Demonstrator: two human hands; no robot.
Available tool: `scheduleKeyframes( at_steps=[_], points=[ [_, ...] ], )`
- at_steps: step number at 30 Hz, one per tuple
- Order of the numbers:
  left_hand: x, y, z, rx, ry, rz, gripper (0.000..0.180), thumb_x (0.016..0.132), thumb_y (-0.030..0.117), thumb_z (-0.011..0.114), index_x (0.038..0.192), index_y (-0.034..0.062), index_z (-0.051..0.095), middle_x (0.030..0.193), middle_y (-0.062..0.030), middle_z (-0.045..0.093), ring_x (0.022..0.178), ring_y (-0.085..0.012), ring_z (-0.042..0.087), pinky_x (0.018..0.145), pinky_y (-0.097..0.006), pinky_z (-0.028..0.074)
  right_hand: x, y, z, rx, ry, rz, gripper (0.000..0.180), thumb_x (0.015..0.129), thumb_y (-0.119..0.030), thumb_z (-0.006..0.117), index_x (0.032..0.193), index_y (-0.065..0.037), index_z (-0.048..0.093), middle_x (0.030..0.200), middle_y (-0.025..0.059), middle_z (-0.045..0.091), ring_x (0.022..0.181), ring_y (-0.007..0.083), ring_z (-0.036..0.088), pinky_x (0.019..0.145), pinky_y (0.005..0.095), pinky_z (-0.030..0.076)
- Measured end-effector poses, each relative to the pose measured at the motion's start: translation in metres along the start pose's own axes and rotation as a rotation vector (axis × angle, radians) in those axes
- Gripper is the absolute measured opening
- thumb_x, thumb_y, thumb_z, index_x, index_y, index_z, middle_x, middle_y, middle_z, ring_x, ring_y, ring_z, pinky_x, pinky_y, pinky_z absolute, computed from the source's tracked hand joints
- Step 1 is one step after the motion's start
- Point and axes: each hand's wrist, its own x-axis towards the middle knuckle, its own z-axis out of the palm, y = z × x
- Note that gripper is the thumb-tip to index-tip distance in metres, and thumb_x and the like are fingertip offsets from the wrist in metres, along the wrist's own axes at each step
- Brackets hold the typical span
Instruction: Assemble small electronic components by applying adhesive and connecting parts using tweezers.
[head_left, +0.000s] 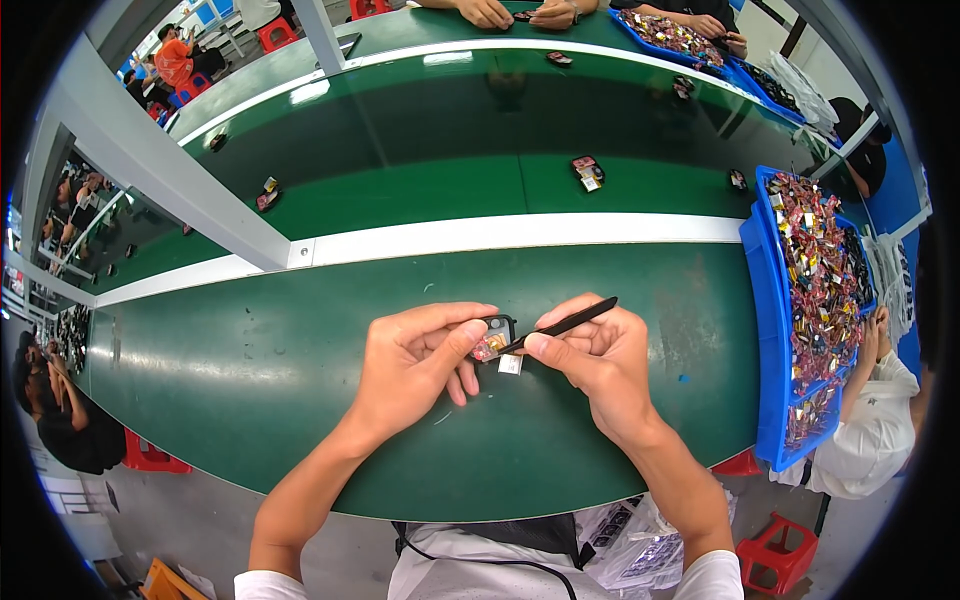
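Observation:
My left hand (415, 360) pinches a small black case (495, 335) with a reddish-gold part showing inside it, just above the green table (250, 370). My right hand (600, 360) grips black tweezers (565, 325) whose tip meets the open side of that case. A small white piece (510, 364) lies on the table directly under the two hands.
A long blue tray (772, 330) full of several small red and gold parts runs along the right, where another person sits. More small black parts (587, 171) rest on the green belt beyond a white rail (520, 235). Other people's hands show at the far side.

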Motion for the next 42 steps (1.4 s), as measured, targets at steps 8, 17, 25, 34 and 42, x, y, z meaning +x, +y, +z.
scheduleKeyframes(
  at_steps=[8, 17, 25, 34, 42],
  points=[
    [-0.003, -0.002, 0.006, 0.324, 0.104, 0.306, 0.020, 0.095, 0.000, 0.067, 0.114, -0.0009, 0.074, 0.083, -0.0102, 0.069, 0.058, -0.0116, 0.065, 0.046, -0.024, 0.051, 0.000, -0.002, 0.001, 0.067, -0.011, 0.043, 0.013, 0.088, 0.006, 0.074, 0.100, 0.005, 0.067, 0.082, 0.0079, 0.071, 0.068, 0.0037, 0.063, 0.059, 0.0169, 0.046],
    [-0.001, 0.002, 0.000, 0.037, 0.025, 0.054, 0.021, 0.101, 0.004, 0.061, 0.116, -0.0070, 0.071, 0.083, -0.0116, 0.068, 0.056, -0.0141, 0.066, 0.044, -0.023, 0.052, 0.001, 0.009, -0.003, -0.016, -0.032, -0.054, 0.013, 0.088, 0.004, 0.077, 0.097, 0.004, 0.068, 0.067, -0.0039, 0.057, 0.053, -0.0028, 0.040, 0.047, 0.0182, 0.027],
    [0.002, 0.006, -0.004, -0.047, -0.126, -0.048, 0.030, 0.105, 0.011, 0.056, 0.125, -0.0087, 0.064, 0.092, -0.0143, 0.069, 0.061, -0.0175, 0.068, 0.045, -0.026, 0.056, -0.002, 0.012, 0.001, -0.120, 0.008, -0.303, 0.014, 0.084, 0.004, 0.080, 0.093, 0.002, 0.070, 0.071, 0.0007, 0.066, 0.049, -0.0019, 0.041, 0.046, 0.0181, 0.027],
    [-0.001, 0.006, -0.004, -0.050, -0.140, -0.038, 0.031, 0.105, 0.010, 0.055, 0.130, -0.0082, 0.060, 0.100, -0.0177, 0.070, 0.069, -0.0201, 0.072, 0.049, -0.027, 0.059, -0.006, 0.015, 0.005, -0.429, 0.047, -0.660, 0.014, 0.077, 0.005, 0.081, 0.083, -0.005, 0.074, 0.082, 0.0055, 0.078, 0.041, 0.0020, 0.047, 0.041, 0.0199, 0.033],
    [-0.004, 0.006, 0.003, -0.057, -0.082, 0.006, 0.034, 0.105, 0.010, 0.056, 0.134, -0.0079, 0.057, 0.103, -0.0203, 0.071, 0.080, -0.0254, 0.075, 0.056, -0.030, 0.062, -0.007, 0.016, 0.004, -0.426, 0.049, -0.662, 0.014, 0.077, 0.005, 0.080, 0.084, -0.005, 0.074, 0.082, 0.0048, 0.078, 0.040, 0.0019, 0.048, 0.041, 0.0194, 0.032]
  ],
)
